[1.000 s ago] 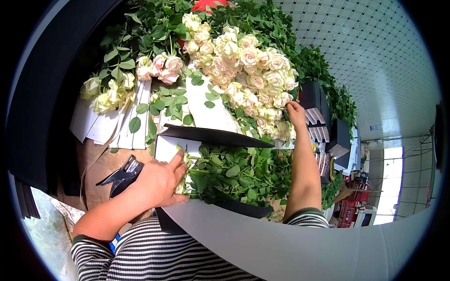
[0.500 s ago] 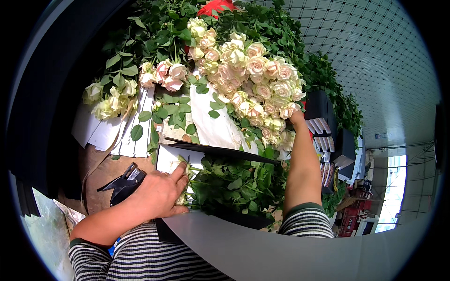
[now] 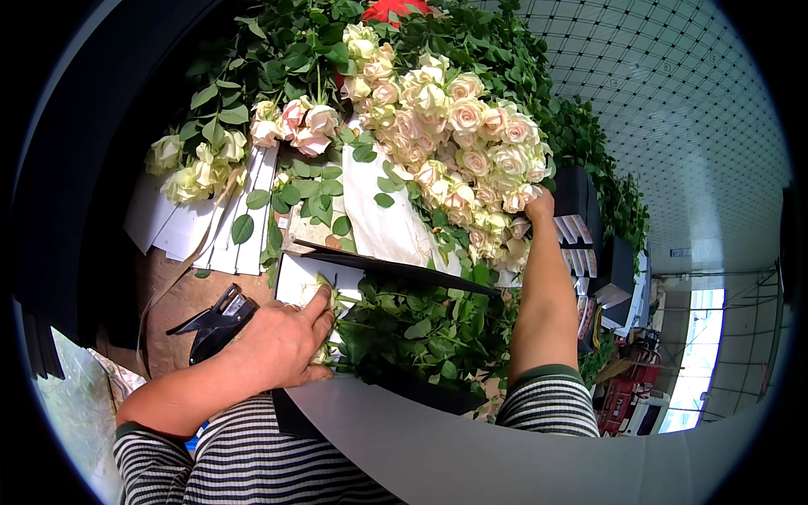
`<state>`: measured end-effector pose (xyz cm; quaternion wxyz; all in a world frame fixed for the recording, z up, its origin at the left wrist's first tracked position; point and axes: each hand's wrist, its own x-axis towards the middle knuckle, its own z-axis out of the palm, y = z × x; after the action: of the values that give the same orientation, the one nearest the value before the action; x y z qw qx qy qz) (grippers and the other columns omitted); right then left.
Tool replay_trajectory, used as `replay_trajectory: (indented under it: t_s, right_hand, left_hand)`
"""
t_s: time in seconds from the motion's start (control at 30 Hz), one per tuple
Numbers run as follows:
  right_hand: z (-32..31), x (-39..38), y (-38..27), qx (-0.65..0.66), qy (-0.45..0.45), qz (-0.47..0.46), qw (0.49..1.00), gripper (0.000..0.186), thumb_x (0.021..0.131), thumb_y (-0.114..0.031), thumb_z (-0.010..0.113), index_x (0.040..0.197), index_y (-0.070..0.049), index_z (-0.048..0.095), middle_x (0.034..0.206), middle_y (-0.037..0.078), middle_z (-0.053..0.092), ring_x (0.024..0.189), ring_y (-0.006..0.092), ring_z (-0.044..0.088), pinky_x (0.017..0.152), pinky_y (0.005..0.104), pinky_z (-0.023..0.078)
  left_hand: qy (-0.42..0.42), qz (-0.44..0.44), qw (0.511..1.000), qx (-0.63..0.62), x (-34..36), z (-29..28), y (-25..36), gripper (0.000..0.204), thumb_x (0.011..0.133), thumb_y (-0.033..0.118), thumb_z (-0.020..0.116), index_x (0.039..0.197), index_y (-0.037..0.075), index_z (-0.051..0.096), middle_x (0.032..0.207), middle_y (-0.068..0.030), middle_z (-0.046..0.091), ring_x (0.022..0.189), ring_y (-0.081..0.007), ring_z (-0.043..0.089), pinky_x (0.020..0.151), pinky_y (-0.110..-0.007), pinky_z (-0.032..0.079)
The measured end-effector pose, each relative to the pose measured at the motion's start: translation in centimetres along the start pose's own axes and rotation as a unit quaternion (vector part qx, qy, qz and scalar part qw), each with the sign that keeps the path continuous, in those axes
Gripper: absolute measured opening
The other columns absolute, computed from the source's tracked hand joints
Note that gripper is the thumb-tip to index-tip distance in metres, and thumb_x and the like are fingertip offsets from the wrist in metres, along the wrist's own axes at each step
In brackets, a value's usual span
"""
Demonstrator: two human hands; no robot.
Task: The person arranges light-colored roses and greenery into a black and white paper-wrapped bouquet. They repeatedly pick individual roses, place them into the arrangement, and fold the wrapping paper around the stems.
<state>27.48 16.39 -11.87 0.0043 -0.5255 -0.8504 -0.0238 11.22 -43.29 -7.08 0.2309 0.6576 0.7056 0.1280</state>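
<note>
My left hand (image 3: 290,337) curls its fingers and thumb round pale rose heads (image 3: 323,290) at the left end of an open sleeve, black outside with a white inner panel (image 3: 296,279). Green leafy stems (image 3: 421,324) run right from those heads inside the sleeve. My right hand (image 3: 541,204) reaches to the right edge of a large heap of cream and pale pink roses (image 3: 471,139). Its fingertips are hidden among the blooms, so its grip does not show. A black stapler (image 3: 223,322) lies on the brown table top beside my left hand.
Pink roses (image 3: 307,126) and greenish-white roses (image 3: 198,172) rest on white sheets (image 3: 240,227) at the left. Loose leaves lie by white paper (image 3: 379,210). Black boxes (image 3: 575,202) stand at the right. A grey curved panel (image 3: 505,454) crosses the front.
My right hand has shifted very slightly at the edge of the rose heap. My left hand stays on the rose heads; the whole view has moved a little.
</note>
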Motion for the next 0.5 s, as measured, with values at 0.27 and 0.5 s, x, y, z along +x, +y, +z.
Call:
replay_trajectory:
  t_s: [0.27, 0.5]
  right_hand:
    - [-21.8, -5.4, -5.3, 0.777, -0.099, -0.169, 0.598, 0.021, 0.088, -0.007, 0.064, 0.108, -0.001, 0.062, 0.104, 0.01, 0.065, 0.093, 0.0226, 0.066, 0.083, 0.0373, 0.056]
    - [-24.2, -11.7, -9.4, 0.581, 0.205, -0.303, 0.727, 0.017, 0.092, -0.005, 0.063, 0.109, -0.001, 0.063, 0.101, 0.006, 0.064, 0.089, 0.0147, 0.062, 0.084, 0.0307, 0.051]
  left_hand:
    - [0.026, 0.01, 1.0, -0.011, 0.1, 0.2, 0.0, 0.076, 0.067, 0.049, 0.077, 0.119, -0.003, 0.059, 0.135, -0.0251, 0.047, 0.078, -0.031, 0.066, 0.077, -0.037, 0.053]
    - [0.027, 0.026, 0.999, 0.023, 0.2, 0.7, -0.1, 0.081, 0.067, 0.054, 0.075, 0.125, -0.001, 0.056, 0.139, -0.0233, 0.044, 0.079, -0.0302, 0.066, 0.078, -0.038, 0.052]
